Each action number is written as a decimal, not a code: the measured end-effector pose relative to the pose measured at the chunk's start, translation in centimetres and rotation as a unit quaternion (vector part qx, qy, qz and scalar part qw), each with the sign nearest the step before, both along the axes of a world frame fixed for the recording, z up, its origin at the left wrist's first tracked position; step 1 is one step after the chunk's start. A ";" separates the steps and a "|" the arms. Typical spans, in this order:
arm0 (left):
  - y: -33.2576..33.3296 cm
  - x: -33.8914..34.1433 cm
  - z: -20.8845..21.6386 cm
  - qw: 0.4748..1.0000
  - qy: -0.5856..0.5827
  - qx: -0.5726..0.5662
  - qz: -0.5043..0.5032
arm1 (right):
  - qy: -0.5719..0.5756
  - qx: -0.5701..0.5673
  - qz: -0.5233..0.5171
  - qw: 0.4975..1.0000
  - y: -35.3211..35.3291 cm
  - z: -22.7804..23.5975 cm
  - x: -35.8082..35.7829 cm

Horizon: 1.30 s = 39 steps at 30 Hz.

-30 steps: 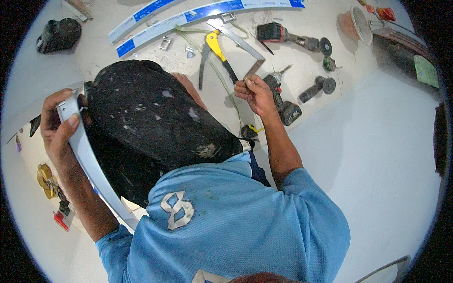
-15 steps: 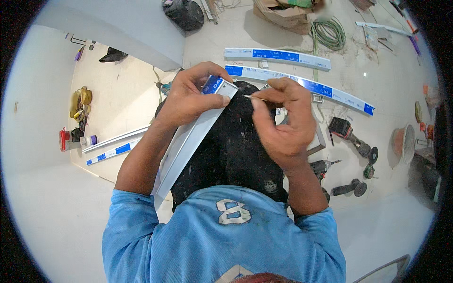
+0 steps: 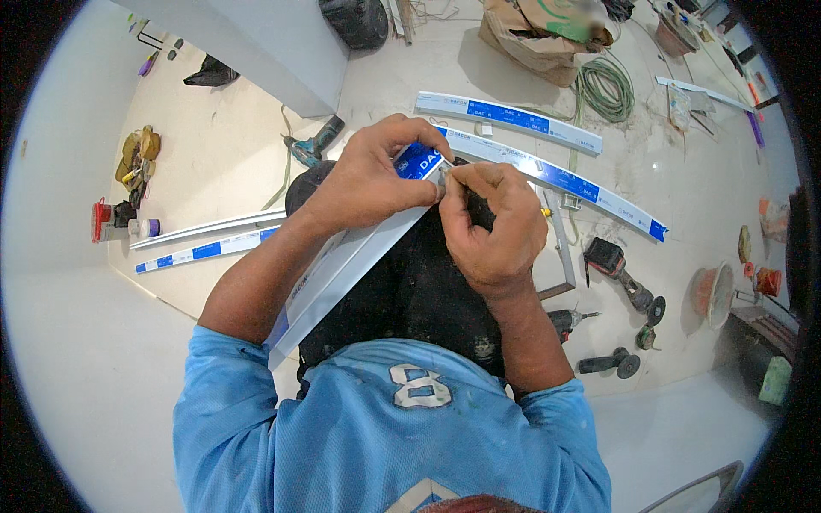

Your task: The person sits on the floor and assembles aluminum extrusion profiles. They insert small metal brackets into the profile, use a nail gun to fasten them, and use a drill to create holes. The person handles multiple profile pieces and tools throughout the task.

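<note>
My left hand [image 3: 368, 175] grips the end of a long white metal profile [image 3: 346, 272] with blue printed film on it. The profile slants from my left forearm up across my lap, over my dark trousers. My right hand [image 3: 496, 227] is closed in a pinch at the profile's end, its fingertips meeting my left thumb there. Between the right fingertips is a small thin piece, mostly hidden by the fingers; its kind cannot be made out.
Two white-and-blue profiles [image 3: 573, 181] lie ahead on the tiles, with more at the left. A teal drill [image 3: 306, 152] lies beyond my left hand. At right are a red-black cordless grinder [image 3: 629, 280], a dark grinder [image 3: 605, 364] and another drill [image 3: 564, 323]. A coiled hose [image 3: 605, 90] lies far off.
My right hand has moved left, bringing the thin piece from a short gap away up against the profile's end. The left hand still grips the profile. The view has shifted slightly.
</note>
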<state>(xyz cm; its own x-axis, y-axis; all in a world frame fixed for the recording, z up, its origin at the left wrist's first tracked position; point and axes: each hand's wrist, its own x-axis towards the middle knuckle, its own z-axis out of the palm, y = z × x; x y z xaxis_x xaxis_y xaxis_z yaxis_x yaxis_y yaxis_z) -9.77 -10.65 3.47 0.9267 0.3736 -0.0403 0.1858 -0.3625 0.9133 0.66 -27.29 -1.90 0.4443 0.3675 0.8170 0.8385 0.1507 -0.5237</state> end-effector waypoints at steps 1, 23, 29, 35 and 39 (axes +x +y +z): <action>0.0 0.0 -0.1 1.000 -0.004 0.017 -0.003 | -0.021 0.012 0.000 1.000 0.2 0.1 0.0; -0.4 -0.1 -0.2 0.994 -0.007 0.110 -0.013 | -0.136 -0.076 0.084 0.984 -1.0 0.3 2.2; -0.1 0.0 -0.3 0.995 0.001 0.103 0.001 | -0.128 -0.060 0.029 0.990 -0.1 1.1 1.4; 0.5 0.0 -0.3 0.998 0.013 0.062 -0.002 | 0.002 -0.060 0.031 0.998 -0.6 0.0 0.5; 1.2 -0.3 -0.7 1.000 -0.005 0.026 -0.002 | 0.148 -0.088 -0.007 0.985 -3.2 -1.2 2.5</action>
<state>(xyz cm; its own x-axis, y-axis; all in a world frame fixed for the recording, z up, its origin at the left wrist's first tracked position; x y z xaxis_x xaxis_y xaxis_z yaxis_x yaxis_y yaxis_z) -10.04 -9.44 2.75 0.9283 0.3716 -0.0113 0.1752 -0.4106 0.8948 3.17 -30.53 -3.07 0.6587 0.4848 0.5754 0.6470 0.0253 -0.7620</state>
